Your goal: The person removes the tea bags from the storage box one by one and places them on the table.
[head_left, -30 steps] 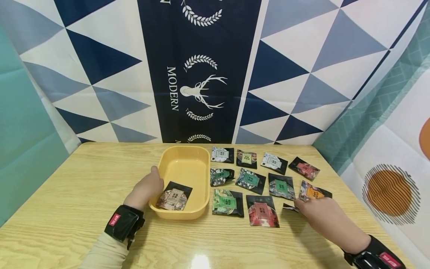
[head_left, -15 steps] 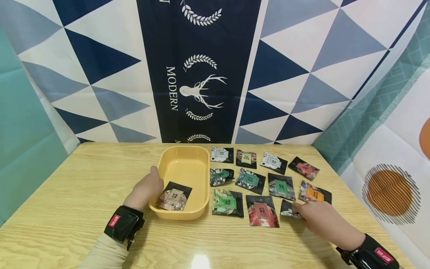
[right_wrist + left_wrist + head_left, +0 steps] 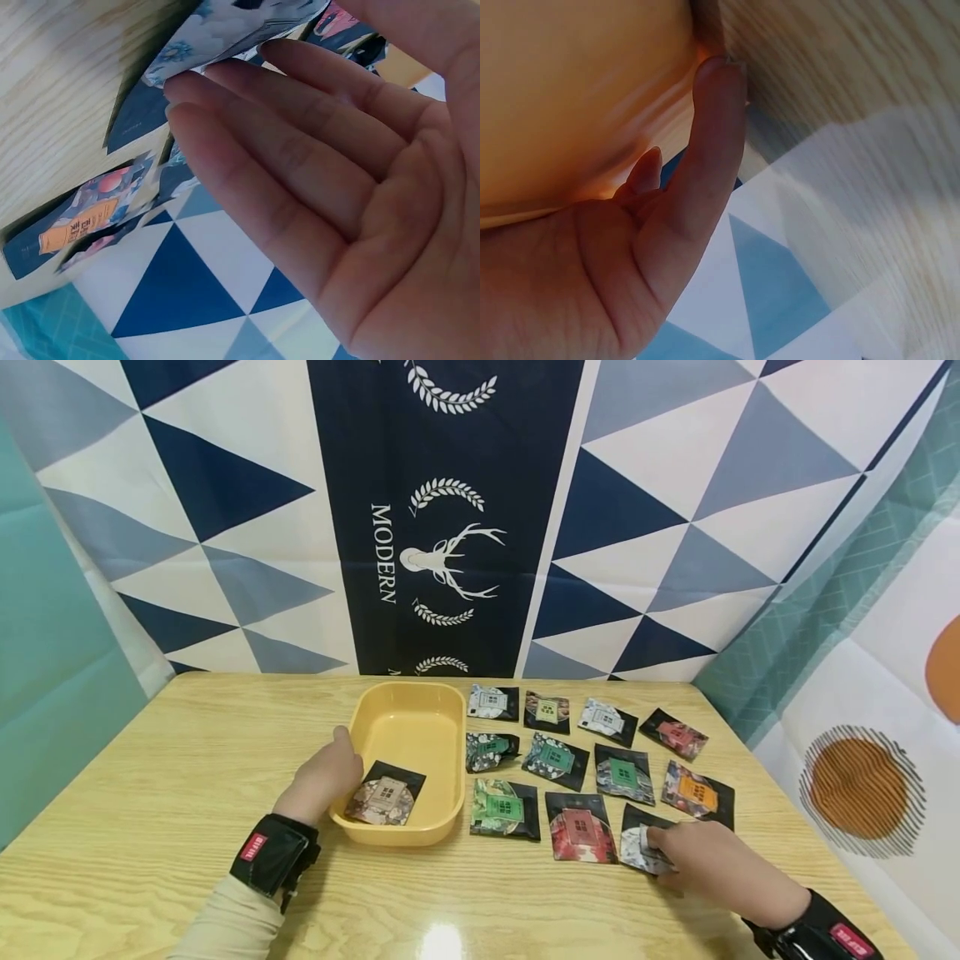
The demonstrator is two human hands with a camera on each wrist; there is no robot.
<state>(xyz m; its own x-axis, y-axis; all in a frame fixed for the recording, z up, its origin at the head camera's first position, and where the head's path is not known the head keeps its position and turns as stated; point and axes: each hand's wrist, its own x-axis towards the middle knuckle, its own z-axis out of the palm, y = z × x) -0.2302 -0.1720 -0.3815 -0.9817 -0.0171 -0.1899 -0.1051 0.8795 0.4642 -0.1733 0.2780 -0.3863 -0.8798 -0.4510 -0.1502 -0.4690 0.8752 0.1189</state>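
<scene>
A yellow plastic tray (image 3: 408, 837) stands on the table with one dark sachet (image 3: 386, 793) in it, printed with flowers and a tan label. My left hand (image 3: 321, 777) holds the tray's left rim; in the left wrist view its fingers (image 3: 705, 150) lie against the tray wall (image 3: 577, 90). At the right end of the front row, my right hand (image 3: 712, 864) pinches a black and white-grey floral sachet (image 3: 633, 847) that lies almost flat on the table. The right wrist view shows the fingertips (image 3: 184, 112) at that sachet's edge; the thumb tip is out of frame.
Rows of small printed sachets lie right of the tray, among them a red one (image 3: 581, 831), a light green one (image 3: 504, 810) and an orange-labelled one (image 3: 697, 793). Behind the wooden table (image 3: 187, 760) hangs a patterned cloth (image 3: 450, 527).
My right hand has come slightly nearer, and the white-grey sachet has gone from edge-on to lying nearly flat beside the red one. The left hand stays at the tray.
</scene>
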